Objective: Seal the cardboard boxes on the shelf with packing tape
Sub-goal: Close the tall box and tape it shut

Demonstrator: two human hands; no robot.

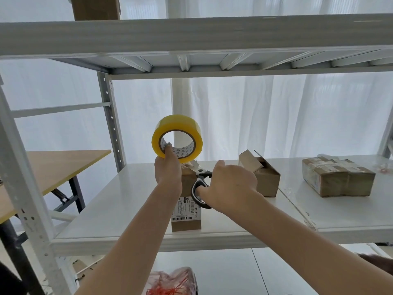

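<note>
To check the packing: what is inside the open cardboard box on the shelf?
Inside the open cardboard box only folded brown cardboard flaps show; anything below them is covered.

left hand raised, pinching tape roll | right hand lower, knuckles up, gripping scissors

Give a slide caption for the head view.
Left hand holds tape roll, right hand holds scissors at a box on the shelf.

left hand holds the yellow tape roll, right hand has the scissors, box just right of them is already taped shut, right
No: the head view shows that small box with flaps open, untaped. The left hand does hold the yellow tape roll, the right hand the scissors.
</note>
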